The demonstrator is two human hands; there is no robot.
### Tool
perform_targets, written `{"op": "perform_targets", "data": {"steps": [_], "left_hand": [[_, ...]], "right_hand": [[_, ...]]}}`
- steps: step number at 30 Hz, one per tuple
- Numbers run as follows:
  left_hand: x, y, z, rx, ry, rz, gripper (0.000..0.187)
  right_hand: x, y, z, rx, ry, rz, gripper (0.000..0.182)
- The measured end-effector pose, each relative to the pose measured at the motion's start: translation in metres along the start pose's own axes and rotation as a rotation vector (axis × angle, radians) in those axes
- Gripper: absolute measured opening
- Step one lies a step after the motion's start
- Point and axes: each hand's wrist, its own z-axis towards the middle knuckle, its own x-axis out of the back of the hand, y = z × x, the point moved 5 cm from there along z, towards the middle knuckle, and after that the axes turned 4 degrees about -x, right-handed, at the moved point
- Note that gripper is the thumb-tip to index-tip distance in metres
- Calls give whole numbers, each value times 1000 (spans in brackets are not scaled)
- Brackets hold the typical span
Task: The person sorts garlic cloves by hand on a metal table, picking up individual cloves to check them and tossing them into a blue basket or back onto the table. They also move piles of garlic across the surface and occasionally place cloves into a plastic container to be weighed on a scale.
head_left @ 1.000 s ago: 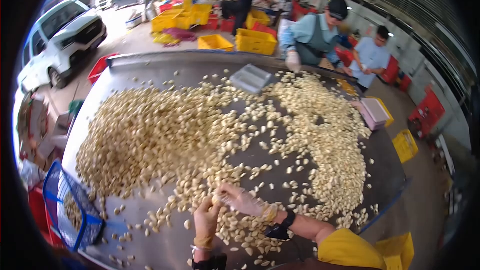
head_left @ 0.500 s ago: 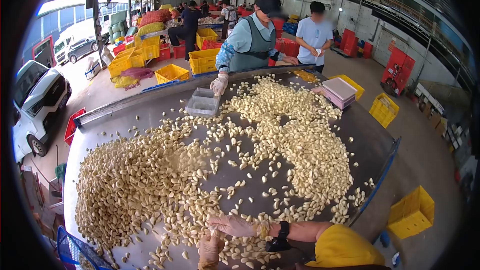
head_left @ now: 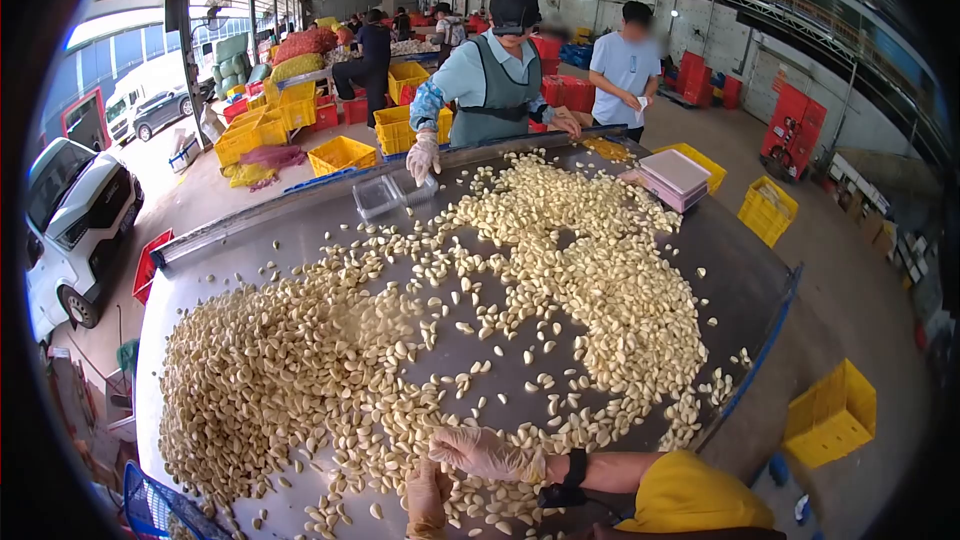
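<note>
Garlic cloves (head_left: 480, 340) lie every way beneath right hand (head_left: 485, 452).

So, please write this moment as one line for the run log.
right hand: gloved, spread on garlic cloves | left hand: beside it, grip unclear | steel table | co-worker: reaching toward clear tray

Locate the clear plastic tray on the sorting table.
In the head view, the clear plastic tray sits at the table's far edge, left of centre, just below the co-worker's gloved hand.
</note>
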Motion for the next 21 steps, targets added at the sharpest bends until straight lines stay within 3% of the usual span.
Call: {"op": "perform_targets", "data": {"steps": [5, 11, 13, 15, 17, 18, 20, 21], "left_hand": [[-25, 18, -16, -131, -169, -12, 49], [-30, 27, -18, -183, -159, 181, 39], [-31, 26, -19, -203, -152, 247, 36], [-31, 17, -17, -122, -201, 155, 33], [-32, 15, -18, -91, -204, 142, 32], [-33, 15, -18, -113, -220, 150, 33], [-35, 14, -18, -132, -234, 158, 33], [-35, 12, -18, -103, -219, 160, 33]], "right_hand": [[-5, -1, 2, -143, -20, -38, 18], [-8, 11, -11, -162, -24, 0, 15], [-4, 9, -13, -41, -4, 201, 15], [-12, 25, -19, -37, 8, 205, 17], [-31, 64, -25, -239, -75, 252, 28], [-30, 59, -24, -237, -75, 252, 28], [-32, 52, -26, -706, -97, 1021, 28], [-27, 54, -25, -710, -99, 1022, 28]]}}
